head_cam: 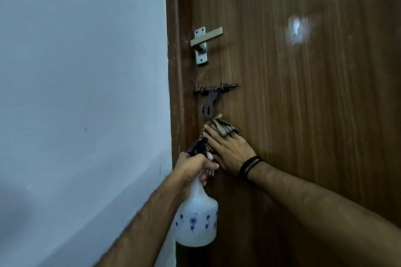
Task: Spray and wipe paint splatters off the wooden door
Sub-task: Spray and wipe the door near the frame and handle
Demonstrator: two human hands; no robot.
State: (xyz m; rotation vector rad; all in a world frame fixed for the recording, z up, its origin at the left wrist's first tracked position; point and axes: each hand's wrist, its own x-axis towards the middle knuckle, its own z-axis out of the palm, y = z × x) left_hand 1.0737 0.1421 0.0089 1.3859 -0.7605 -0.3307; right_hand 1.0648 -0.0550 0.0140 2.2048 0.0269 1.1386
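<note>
Fingers of the right hand (227,149) lie flat and spread, pressing the checked cloth (223,129) against the wooden door (303,115), just below the dark slide latch (213,93). Cloth bunches out past the fingertips, up toward the latch hasp.

Left hand (195,167) is wrapped round the neck of the spray bottle (197,219), black nozzle pointing up and right at the door, right beside the wiping hand (finger position on the trigger I can't tell). Bottle hangs upright below the fist, near the door edge and the frame.

What I'm steering by: the obvious whitish smear (298,29) sits well up and to the right of the cloth, above the level of the lever handle (206,39). Right hand is the nearer one, so I judge the wipe has to travel diagonally up-right across the grain. Grain runs vertical. Nozzle would need re-aiming upward first if that patch wants more spray.
</note>
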